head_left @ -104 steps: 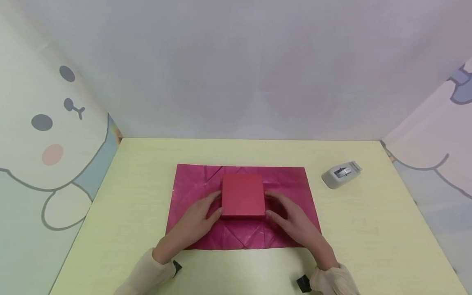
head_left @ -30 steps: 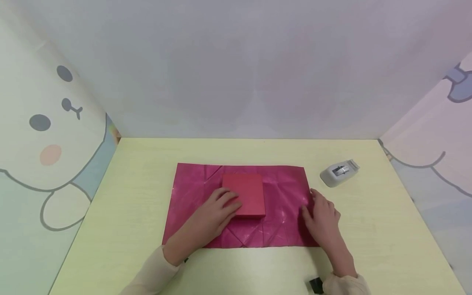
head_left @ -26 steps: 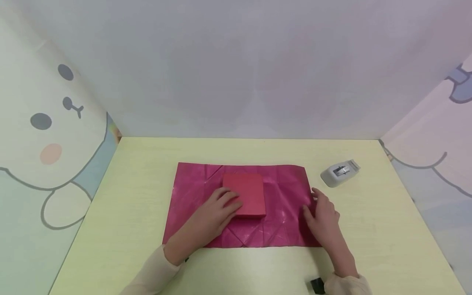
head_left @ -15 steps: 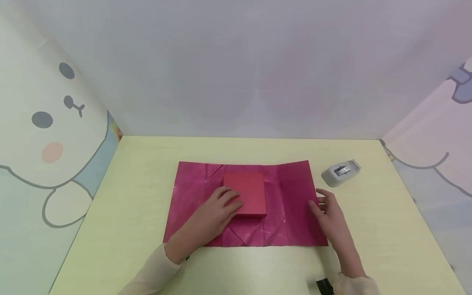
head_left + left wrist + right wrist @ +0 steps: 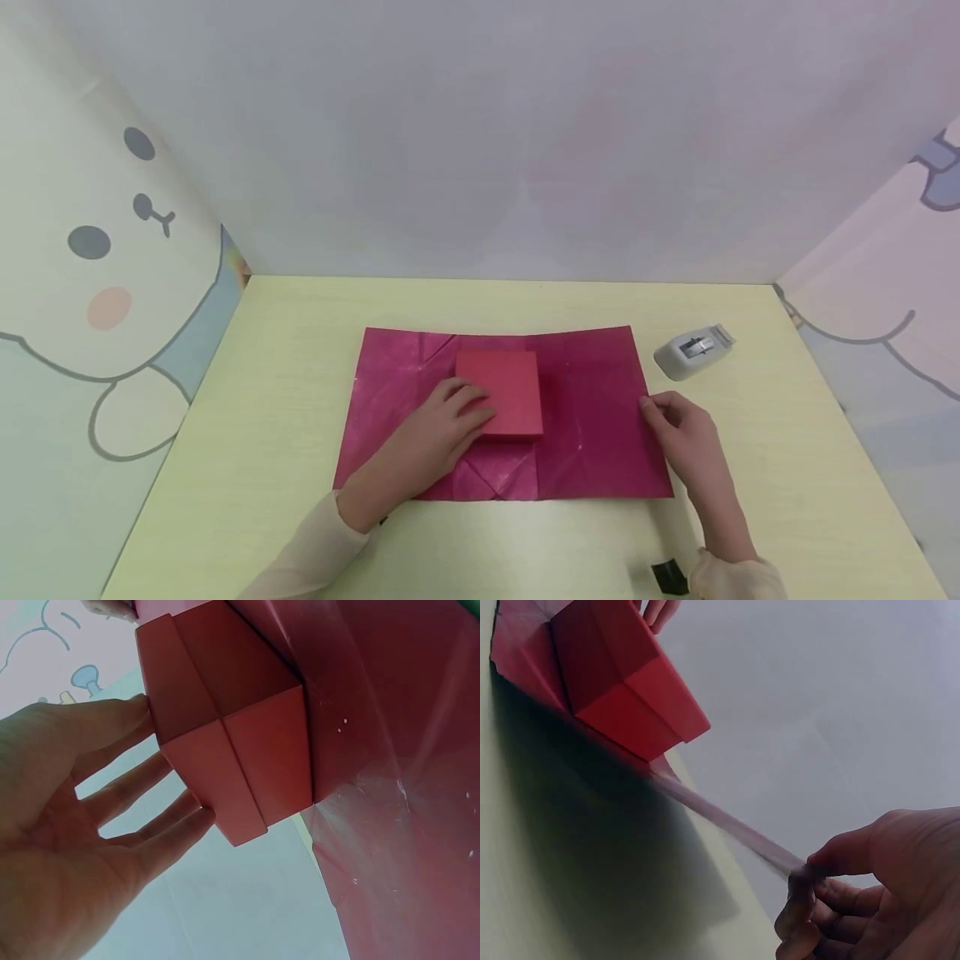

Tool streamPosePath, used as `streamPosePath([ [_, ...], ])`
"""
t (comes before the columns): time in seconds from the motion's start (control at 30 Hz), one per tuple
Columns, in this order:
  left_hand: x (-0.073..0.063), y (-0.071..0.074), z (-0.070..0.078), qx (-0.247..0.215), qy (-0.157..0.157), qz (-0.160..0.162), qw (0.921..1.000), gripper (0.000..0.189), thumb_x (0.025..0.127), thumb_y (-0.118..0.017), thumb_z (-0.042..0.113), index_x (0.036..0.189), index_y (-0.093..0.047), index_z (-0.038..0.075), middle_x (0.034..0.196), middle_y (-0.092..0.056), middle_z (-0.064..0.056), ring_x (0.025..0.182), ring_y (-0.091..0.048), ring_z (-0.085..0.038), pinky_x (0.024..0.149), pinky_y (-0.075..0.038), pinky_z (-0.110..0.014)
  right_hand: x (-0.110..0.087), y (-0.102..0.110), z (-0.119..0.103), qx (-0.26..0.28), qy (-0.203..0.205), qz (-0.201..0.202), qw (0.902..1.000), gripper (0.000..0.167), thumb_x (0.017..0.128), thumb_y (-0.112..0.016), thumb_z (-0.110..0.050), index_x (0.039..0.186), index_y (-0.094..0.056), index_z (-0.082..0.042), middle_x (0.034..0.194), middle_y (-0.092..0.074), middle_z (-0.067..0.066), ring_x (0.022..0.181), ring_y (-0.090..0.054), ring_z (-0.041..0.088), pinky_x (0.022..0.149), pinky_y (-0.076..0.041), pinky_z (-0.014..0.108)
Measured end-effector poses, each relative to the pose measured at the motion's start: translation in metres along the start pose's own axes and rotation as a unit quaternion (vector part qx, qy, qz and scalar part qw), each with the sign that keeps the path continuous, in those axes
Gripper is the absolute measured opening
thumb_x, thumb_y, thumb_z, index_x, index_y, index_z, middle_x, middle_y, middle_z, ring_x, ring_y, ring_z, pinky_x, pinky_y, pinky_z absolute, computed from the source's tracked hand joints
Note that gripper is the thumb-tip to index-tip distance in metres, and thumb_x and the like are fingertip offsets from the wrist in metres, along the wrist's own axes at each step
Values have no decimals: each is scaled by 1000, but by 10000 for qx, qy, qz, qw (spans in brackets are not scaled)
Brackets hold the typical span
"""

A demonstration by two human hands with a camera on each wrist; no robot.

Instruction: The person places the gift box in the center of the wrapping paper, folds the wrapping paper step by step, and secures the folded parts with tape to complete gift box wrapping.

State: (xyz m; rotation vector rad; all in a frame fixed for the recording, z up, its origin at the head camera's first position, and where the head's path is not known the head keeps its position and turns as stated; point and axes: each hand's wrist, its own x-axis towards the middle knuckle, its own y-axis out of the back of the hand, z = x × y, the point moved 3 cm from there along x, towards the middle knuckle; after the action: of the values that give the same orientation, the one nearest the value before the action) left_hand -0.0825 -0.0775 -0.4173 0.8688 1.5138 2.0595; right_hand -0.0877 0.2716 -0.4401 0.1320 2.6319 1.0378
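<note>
A red lidded box point(image 5: 510, 387) sits on a creased magenta sheet of wrapping paper point(image 5: 600, 408) in the head view. My left hand point(image 5: 438, 429) rests on the lid's left part with relaxed, spread fingers; in the left wrist view its fingertips touch the lid's edge. With thumb and fingers, my right hand point(image 5: 686, 437) pinches the paper's right edge. The right wrist view shows that flap of paper point(image 5: 727, 823) raised off the table, slanting from the box up to my right hand point(image 5: 885, 889), with a shadow beneath it.
A small light-grey tape dispenser point(image 5: 693, 352) lies on the pale yellow table point(image 5: 300, 333) beyond my right hand. A grey-white wall point(image 5: 495, 142) stands behind the table, with cartoon-printed panels at either side.
Both hands were at the box's sides; the left moved onto the lid, and the right moved out to the paper's right edge, pinched it and lifted that side.
</note>
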Motion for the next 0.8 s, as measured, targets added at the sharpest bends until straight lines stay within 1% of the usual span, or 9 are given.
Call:
streamPosePath([
  [0.13,0,1,0,-48,40,-17,10000,46,91,-82,19,135,-69,18,135,-62,-4,128,-54,-24,96,-60,-30,-1,4,-8,-48,78,48,9999,35,106,-60,-35,117,-71,-3,102,-71,11,84,-55,13,70,-46,22],
  [0.27,0,0,0,-46,43,5,10000,45,91,-82,19,134,-70,18,135,-62,-4,128,-54,-24,97,-60,-30,-3,6,-15,-105,137,29,9998,35,105,-61,-35,116,-71,-2,102,-71,12,85,-57,15,70,-47,21],
  [0.5,0,-1,0,3,5,-10,10000,43,92,-80,19,134,-70,19,135,-62,-3,127,-54,-25,97,-60,-29,-8,11,-34,-231,531,178,9982,29,104,-63,-32,110,-73,-5,98,-71,10,83,-59,13,69,-49,21],
  [0.67,1,0,0,-27,37,-51,10000,43,92,-80,20,134,-70,19,135,-62,-3,128,-54,-24,98,-59,-29,-14,14,-54,-448,849,130,9953,25,104,-63,-29,108,-73,-7,98,-73,10,90,-63,21,70,-51,25],
  [0.8,1,1,1,-85,57,-52,9999,44,92,-81,19,134,-70,18,135,-62,-4,128,-54,-24,98,-59,-29,-20,15,-71,-396,998,18,9942,23,103,-64,-29,106,-74,-9,99,-75,8,98,-68,25,75,-53,29],
])
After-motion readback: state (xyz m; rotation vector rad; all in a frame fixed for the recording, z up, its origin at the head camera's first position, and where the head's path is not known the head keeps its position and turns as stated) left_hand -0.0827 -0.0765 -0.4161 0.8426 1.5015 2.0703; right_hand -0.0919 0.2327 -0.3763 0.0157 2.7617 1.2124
